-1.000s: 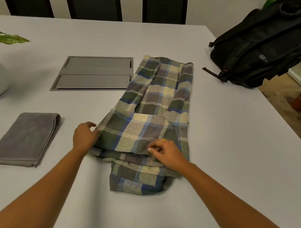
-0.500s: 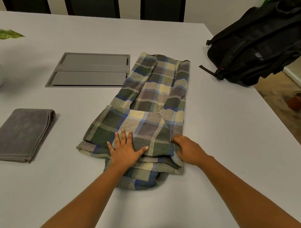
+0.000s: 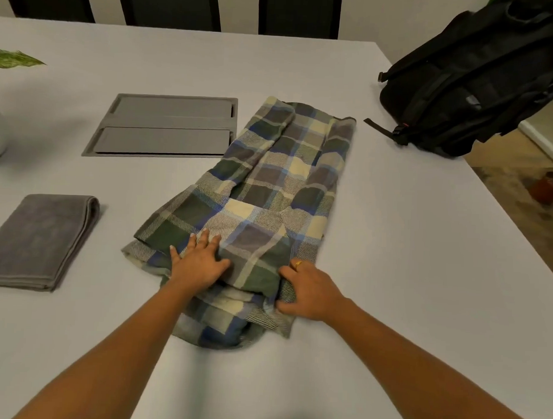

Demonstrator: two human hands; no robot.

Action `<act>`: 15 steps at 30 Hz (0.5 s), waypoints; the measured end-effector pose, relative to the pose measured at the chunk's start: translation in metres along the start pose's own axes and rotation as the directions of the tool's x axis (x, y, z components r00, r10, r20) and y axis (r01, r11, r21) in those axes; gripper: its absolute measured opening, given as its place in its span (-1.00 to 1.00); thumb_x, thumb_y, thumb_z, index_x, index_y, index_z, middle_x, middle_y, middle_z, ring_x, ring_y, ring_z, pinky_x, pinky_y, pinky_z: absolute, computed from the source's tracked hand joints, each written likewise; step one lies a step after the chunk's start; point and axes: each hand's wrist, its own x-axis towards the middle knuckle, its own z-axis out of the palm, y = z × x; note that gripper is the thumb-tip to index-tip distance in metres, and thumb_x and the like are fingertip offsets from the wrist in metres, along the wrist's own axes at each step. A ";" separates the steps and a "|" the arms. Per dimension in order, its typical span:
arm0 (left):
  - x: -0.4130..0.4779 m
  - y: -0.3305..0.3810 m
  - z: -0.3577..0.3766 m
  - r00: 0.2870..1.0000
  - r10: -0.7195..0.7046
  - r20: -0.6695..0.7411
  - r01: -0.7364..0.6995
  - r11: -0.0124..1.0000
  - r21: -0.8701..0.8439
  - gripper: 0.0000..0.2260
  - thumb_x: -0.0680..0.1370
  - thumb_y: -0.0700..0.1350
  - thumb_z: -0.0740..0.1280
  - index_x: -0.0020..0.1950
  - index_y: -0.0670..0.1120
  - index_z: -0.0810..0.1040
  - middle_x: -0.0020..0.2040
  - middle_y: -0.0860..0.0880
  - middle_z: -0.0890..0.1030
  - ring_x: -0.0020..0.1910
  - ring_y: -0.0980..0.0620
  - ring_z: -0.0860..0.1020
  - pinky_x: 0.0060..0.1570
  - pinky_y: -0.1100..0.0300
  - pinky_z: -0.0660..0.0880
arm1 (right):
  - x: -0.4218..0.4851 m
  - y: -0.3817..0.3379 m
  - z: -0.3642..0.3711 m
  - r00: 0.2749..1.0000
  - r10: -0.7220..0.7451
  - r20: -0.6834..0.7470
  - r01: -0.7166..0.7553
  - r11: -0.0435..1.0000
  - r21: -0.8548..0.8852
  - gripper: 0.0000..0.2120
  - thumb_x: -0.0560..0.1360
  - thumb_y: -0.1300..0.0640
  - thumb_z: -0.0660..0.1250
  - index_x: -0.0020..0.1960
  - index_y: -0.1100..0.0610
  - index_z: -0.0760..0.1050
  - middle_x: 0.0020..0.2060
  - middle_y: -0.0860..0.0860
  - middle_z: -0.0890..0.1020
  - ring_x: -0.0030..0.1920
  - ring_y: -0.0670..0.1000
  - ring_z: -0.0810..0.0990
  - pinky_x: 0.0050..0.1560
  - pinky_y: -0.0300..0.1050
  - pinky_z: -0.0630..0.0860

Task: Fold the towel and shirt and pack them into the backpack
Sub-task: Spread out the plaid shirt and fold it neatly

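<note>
Where the shirt (image 3: 269,193) lies: mid-worktop (image 3: 407,276), partly folded, near end doubled over.
Left hand (image 3: 198,264): fingers flat, pressing the fold.
Right hand (image 3: 310,292): fingers curled, gripping the shirt's right edge.
Towel (image 3: 39,241): folded, left of shirt, apart.
Backpack (image 3: 477,78): far right worktop corner; inside hidden.

The backpack (image 3: 467,90) runs off the right edge — the shirt (image 3: 269,193) hides the right hand (image 3: 311,292) fingertips.
</note>
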 end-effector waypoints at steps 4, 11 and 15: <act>-0.005 -0.004 -0.009 0.992 -0.114 -0.051 0.112 0.993 -0.041 -0.50 0.60 0.02 0.12 0.51 -0.06 0.12 0.55 -0.07 -0.01 0.52 -0.07 -0.03 0.40 -0.26 -0.14 | 0.010 -0.037 0.017 0.998 -0.066 0.019 0.065 0.996 0.068 -0.48 0.44 -0.20 0.31 0.22 0.15 0.40 0.07 0.13 0.46 0.09 0.11 0.43 0.02 -0.09 0.37; -0.035 0.034 0.019 0.908 -0.178 -0.379 0.061 0.952 -0.300 -0.60 0.64 -0.06 0.07 0.47 -0.10 0.23 0.54 -0.09 0.09 0.52 -0.03 -0.05 0.43 -0.15 -0.19 | 0.020 -0.076 0.028 0.949 -0.213 0.232 0.052 0.833 0.551 -0.66 0.53 0.10 0.29 0.25 0.23 0.47 0.19 0.22 0.51 0.16 0.18 0.49 0.22 0.08 0.43; -0.036 0.040 0.042 0.892 -0.232 -0.388 0.122 0.950 -0.289 -0.52 0.63 0.10 0.02 0.50 -0.07 0.16 0.54 -0.08 0.05 0.52 -0.05 -0.09 0.43 -0.12 -0.22 | 0.025 -0.025 0.005 0.993 -0.095 0.071 0.038 0.822 0.568 -0.79 0.47 0.35 0.28 0.09 0.32 0.56 0.03 0.23 0.60 0.05 0.16 0.56 0.12 -0.13 0.44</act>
